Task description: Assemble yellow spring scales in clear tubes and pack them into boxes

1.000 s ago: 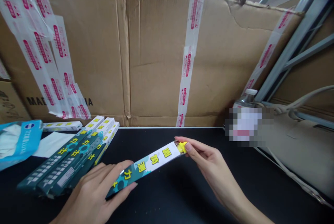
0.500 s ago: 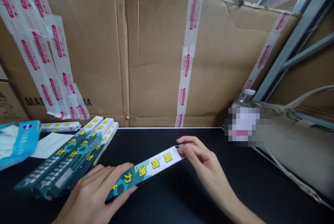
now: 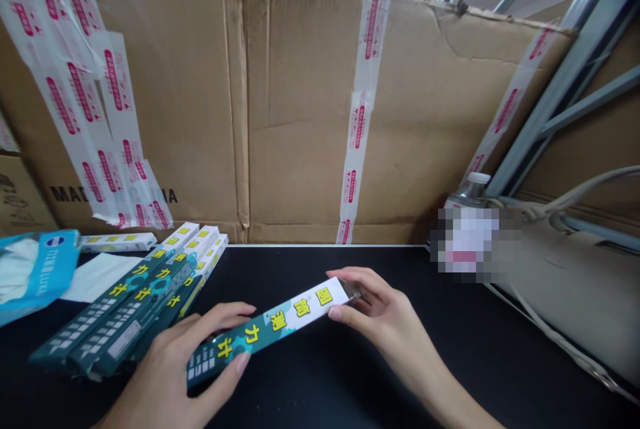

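A long, narrow carton [image 3: 287,317], teal and white with yellow characters, is held at a slant above the black table. My left hand [image 3: 183,356] grips its lower left end, thumb on the near side and fingers behind. At the upper right end my right hand [image 3: 383,306] has its thumb on the near edge and its forefinger on the far edge. That end shows a dark gap and a flap, partly hidden by my fingers. To the left, several like cartons [image 3: 133,306] lie side by side on the table.
One more carton [image 3: 120,242], a white sheet [image 3: 103,276] and a blue packet [image 3: 47,269] lie at the left. A tall cardboard panel [image 3: 295,116] stands behind the black tabletop [image 3: 310,386]. At the right are a bottle [image 3: 477,186] and a beige bag [image 3: 565,289].
The held carton has shifted slightly right, showing more of its lower end. My right thumb has moved from the open end down onto the carton's near edge.
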Demonstrator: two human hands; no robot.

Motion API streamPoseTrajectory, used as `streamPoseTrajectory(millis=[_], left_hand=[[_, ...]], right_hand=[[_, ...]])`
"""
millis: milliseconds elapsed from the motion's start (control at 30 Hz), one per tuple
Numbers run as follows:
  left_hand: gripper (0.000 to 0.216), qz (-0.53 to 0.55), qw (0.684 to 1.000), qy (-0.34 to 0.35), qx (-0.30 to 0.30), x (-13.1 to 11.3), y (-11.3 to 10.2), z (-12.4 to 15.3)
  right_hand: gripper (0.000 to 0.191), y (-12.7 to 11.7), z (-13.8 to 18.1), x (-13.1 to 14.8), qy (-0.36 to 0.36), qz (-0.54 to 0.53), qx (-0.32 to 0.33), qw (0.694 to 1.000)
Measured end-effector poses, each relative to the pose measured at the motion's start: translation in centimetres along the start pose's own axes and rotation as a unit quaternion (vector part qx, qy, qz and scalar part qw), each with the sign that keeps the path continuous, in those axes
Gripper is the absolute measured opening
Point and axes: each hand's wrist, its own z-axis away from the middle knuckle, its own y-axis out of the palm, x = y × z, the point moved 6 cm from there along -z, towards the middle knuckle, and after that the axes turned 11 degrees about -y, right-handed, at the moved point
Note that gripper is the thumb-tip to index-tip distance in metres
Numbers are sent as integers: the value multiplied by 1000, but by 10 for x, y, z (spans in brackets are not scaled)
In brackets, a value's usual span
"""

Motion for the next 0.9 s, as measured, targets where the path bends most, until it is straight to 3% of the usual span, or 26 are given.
streamPoseTrajectory(millis=[167,333,567,767,900], left_hand=[[27,122,985,-77,92,16,14,-6],[24,237,956,-135,108,31,22,-8],[33,187,961,-129,156,26,9,-9],[39,123,985,-109,60,8,-2,-2],[37,86,992,-84,37,2,-5,0]], right_hand=[[50,-8,0,-15,53,-26,-32,998],[87,-10,2,-18,62,-52,-82,993],[58,-6,9,-19,96,-23,-108,989],[58,-1,12,-25,128,-88,-110,982],[50,-3,11,-23,139,-59,-82,985]])
